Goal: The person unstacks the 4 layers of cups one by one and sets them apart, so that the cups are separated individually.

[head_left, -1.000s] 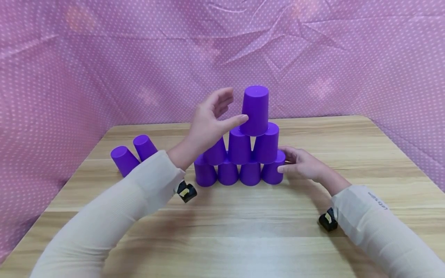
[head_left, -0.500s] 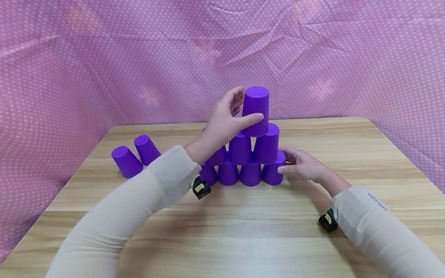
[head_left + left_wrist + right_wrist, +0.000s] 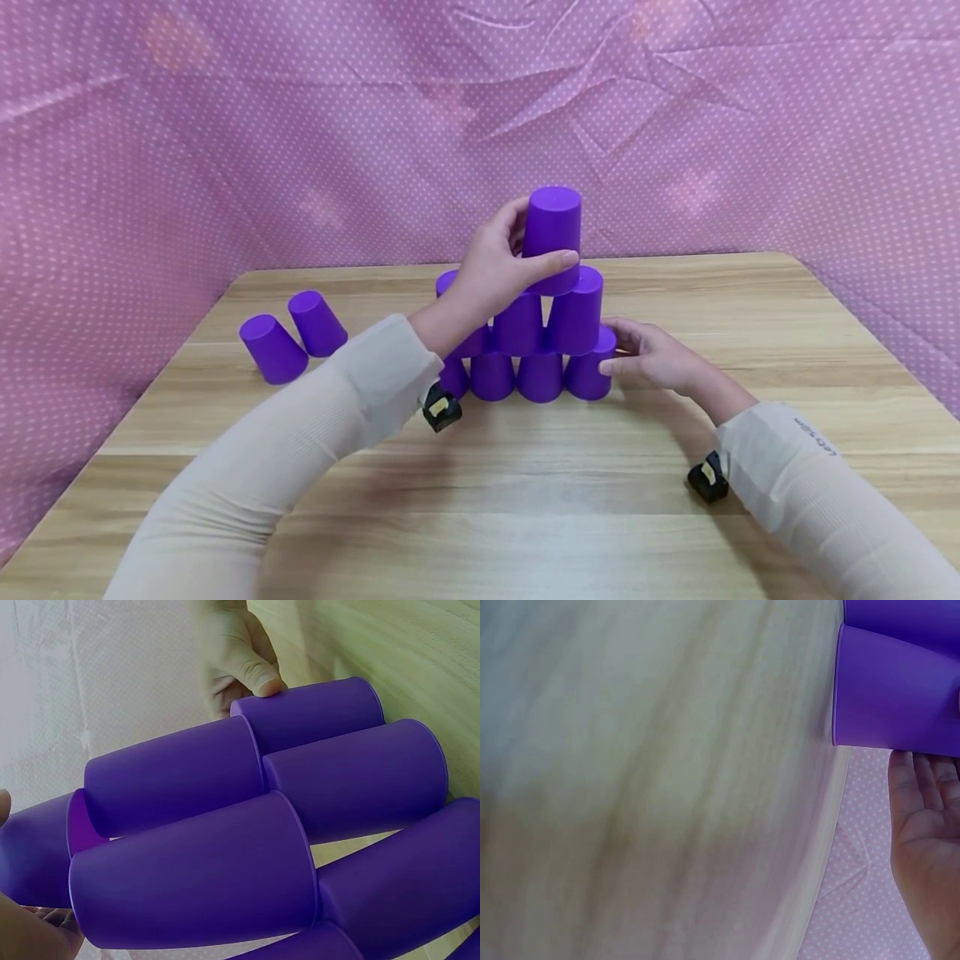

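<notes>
Purple cups stand upside down in a stepped stack. In the head view my left hand [image 3: 491,265] holds the top cup [image 3: 553,225], thumb across its front and fingers behind. That cup sits over two cups of the middle row [image 3: 574,321]; the left wrist view catches only part of it [image 3: 36,851]. Down at the right end of the bottom row [image 3: 540,379], my right hand [image 3: 656,358] holds the end cup [image 3: 587,377] between thumb and fingers. My left forearm and hand partly hide the stack's left side.
Two more purple cups, one [image 3: 273,350] and another [image 3: 318,325], lean on the wooden table [image 3: 570,500] left of the stack. Pink dotted cloth [image 3: 375,125] hangs behind and at the sides. A small black camera [image 3: 441,408] hangs under my left cuff, close to the bottom row.
My left hand has moved right and its thumb has gone round the front of the top cup, which it now holds. My right hand and the stack stay in place.
</notes>
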`<state>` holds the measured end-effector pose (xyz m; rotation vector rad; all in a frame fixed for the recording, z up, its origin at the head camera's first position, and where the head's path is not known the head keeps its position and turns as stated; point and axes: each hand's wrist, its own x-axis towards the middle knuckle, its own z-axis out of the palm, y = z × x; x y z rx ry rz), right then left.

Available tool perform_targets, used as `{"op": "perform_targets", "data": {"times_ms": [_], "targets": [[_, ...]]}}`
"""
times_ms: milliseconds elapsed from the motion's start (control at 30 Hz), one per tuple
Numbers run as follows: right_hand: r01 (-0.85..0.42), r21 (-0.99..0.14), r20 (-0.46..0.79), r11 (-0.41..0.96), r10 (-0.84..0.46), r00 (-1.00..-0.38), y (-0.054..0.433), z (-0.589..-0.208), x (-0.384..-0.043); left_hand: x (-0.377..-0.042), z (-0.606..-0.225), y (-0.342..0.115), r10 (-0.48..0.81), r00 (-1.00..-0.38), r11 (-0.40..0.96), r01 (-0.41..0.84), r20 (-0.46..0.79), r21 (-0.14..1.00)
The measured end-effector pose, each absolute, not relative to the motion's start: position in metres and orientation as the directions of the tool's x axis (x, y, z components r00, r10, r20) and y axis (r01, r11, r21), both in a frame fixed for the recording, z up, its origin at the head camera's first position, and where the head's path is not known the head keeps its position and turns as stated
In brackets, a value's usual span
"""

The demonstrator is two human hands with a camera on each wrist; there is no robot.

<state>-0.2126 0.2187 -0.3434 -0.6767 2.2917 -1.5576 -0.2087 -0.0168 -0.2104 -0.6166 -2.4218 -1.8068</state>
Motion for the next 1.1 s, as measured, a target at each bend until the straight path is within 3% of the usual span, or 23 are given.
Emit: {"op": "perform_targets", "data": {"times_ms": [1100], "targets": [[-0.23, -0.92, 0.03, 0.317, -0.529, -0.848, 0.219, -0.342, -0.214, -0.211, -0.211, -0.026, 0.244, -0.929, 0.237, 0.337, 0.28, 0.911]]}}
